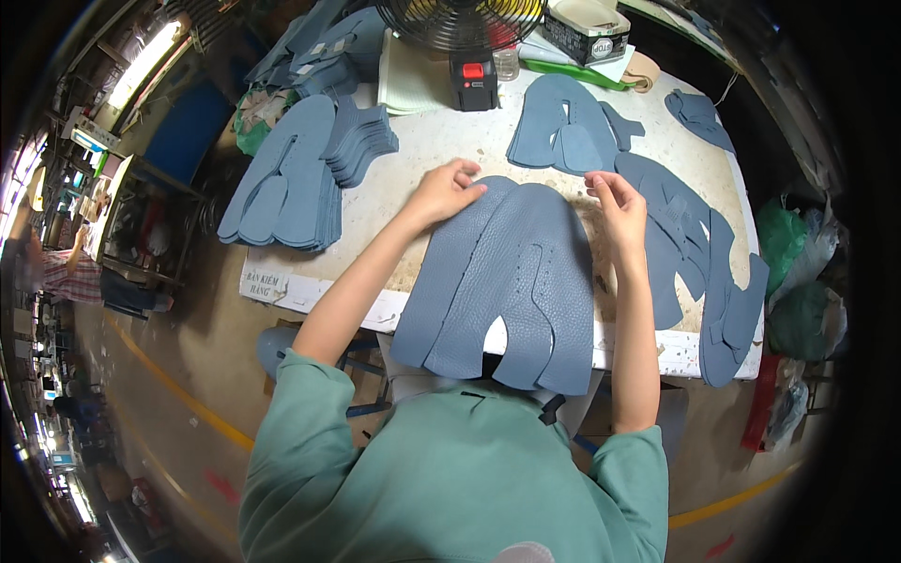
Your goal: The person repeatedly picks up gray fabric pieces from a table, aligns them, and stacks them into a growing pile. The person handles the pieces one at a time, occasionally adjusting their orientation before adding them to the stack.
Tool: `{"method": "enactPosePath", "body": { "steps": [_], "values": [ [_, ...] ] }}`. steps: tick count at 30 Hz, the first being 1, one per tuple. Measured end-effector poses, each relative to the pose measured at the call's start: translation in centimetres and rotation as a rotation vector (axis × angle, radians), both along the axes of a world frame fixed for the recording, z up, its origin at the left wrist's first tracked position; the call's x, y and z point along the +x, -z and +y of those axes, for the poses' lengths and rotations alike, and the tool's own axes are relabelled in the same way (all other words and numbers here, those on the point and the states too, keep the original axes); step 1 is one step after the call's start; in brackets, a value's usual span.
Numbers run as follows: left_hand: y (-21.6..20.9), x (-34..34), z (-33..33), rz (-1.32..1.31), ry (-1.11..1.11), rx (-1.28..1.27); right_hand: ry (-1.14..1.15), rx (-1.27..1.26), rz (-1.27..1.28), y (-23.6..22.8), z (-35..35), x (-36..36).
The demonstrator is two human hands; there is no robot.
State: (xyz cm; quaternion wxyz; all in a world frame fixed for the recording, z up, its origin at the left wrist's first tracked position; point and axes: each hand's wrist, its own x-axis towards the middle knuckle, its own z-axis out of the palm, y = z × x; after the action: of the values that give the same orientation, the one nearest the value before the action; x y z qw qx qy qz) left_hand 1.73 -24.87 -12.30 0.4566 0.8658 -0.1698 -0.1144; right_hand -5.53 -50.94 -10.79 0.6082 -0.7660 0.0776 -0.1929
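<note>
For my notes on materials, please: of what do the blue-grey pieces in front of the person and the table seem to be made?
Blue-grey pieces: leather or an imitation, softly shiny, judging by the pebbled grain; real or synthetic, I cannot tell. Table: perhaps painted board, off-white, as its scuffed, stained top suggests; what lies beneath is hidden.

The left forearm (361, 281) is slanting toward the far right, and the left hand (449, 194) is pointing right, its thumb and bent fingers lying apart. The right forearm (638, 338) is running almost straight toward the far side, and the right hand (618, 205) is curling its fingers loosely leftward. Both hands are facing each other, well apart.
</note>
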Motion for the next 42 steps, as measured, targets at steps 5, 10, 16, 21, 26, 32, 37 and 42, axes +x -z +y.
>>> {"method": "enactPosePath", "body": {
  "steps": [5,10,16,21,26,32,37,42],
  "values": [
    [-2.3,-0.1,-0.3,-0.22,0.054,0.248,0.015,-0.024,-0.011,-0.6,-0.4,-0.2],
    [-9.4,-1.5,2.2,-0.407,-0.226,-0.241,0.028,-0.017,-0.028,-0.8,-0.6,-0.3],
    [-17.3,-7.3,3.9,-0.222,-0.103,-0.716,0.036,-0.029,-0.033,-0.1,-0.7,0.0],
    [-19.0,-10.5,3.1,-0.163,0.04,-0.749,0.027,-0.056,-0.037,0.7,-0.8,0.3],
    [-15.9,-8.8,0.8,0.002,0.142,-0.717,-0.039,0.061,0.023,0.9,-0.5,0.3],
    [-7.5,-5.1,-2.3,0.401,0.127,-0.46,-0.344,0.314,0.166,-0.4,1.1,-0.6],
    [-3.9,-4.8,-3.0,0.466,0.001,-0.636,-0.43,0.288,0.086,-0.9,4.2,-1.2],
    [-3.6,-6.0,-2.8,0.476,-0.02,-0.823,-0.489,0.351,0.001,-1.2,5.7,-1.7]
  ]
}}
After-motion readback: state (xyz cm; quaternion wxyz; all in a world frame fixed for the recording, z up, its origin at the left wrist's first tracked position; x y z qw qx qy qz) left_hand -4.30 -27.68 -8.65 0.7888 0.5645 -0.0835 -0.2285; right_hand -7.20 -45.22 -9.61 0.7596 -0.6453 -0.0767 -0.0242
